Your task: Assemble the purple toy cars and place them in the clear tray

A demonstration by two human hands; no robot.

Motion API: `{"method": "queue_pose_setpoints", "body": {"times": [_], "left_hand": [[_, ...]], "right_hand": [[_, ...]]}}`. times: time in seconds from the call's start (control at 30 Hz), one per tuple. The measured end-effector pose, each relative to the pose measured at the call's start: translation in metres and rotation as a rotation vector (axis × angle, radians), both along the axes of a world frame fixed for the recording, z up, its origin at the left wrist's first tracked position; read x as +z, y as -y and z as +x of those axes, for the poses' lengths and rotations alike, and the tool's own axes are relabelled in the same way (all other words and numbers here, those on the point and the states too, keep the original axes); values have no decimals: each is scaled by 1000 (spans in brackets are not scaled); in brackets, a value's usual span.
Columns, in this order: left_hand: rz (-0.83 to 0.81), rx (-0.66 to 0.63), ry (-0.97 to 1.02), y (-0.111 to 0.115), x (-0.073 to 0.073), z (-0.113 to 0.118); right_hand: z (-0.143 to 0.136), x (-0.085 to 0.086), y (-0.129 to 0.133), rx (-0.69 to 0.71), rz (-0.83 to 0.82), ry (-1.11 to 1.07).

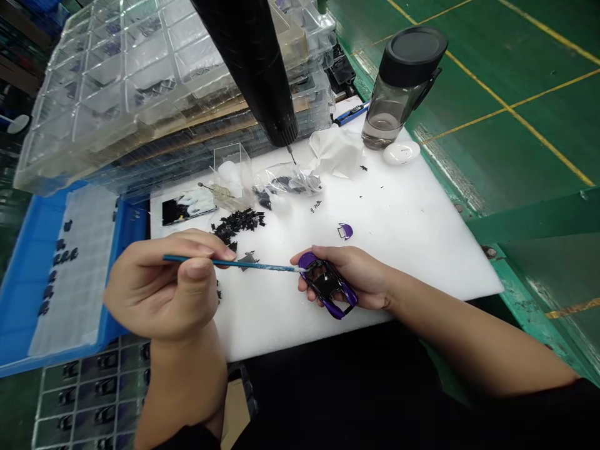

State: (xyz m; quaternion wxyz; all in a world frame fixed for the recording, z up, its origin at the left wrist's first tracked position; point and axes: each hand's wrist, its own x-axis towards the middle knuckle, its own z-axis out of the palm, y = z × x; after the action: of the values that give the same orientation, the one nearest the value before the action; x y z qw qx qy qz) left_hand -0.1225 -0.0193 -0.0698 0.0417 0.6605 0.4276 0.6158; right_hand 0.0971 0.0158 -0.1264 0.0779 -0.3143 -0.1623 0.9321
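Observation:
My left hand [164, 281] is closed, pinching a thin blue brush [253, 266] between thumb and fingertips. The brush points right, and its whitish tip is at the near-left end of a purple toy car body [328, 284]. My right hand [356, 272] grips that car body from the right, thumb on top and fingers underneath. The body has a dark interior and an opening at its lower end. Beyond it on the white board lies a small purple part [345, 232]. A grey flat piece [248, 259] lies behind the brush.
A black electric screwdriver [262, 75] hangs over the white foam board [422, 250]. Small black parts [239, 224] lie in a pile near a plastic bag [285, 178]. Stacked clear compartment trays [131, 81], a blue bin [19, 281] and a water bottle [398, 87] stand around.

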Motion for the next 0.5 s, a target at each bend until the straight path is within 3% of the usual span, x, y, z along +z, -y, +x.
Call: {"method": "queue_pose_setpoints", "body": {"times": [0.23,0.5], "left_hand": [[89,-73,-30,-4,-5,-3],[151,-16,36,-6,-5,1]], "right_hand": [[0,1,1,4,2,5],[0,-1,0,7,11,-6]]}}
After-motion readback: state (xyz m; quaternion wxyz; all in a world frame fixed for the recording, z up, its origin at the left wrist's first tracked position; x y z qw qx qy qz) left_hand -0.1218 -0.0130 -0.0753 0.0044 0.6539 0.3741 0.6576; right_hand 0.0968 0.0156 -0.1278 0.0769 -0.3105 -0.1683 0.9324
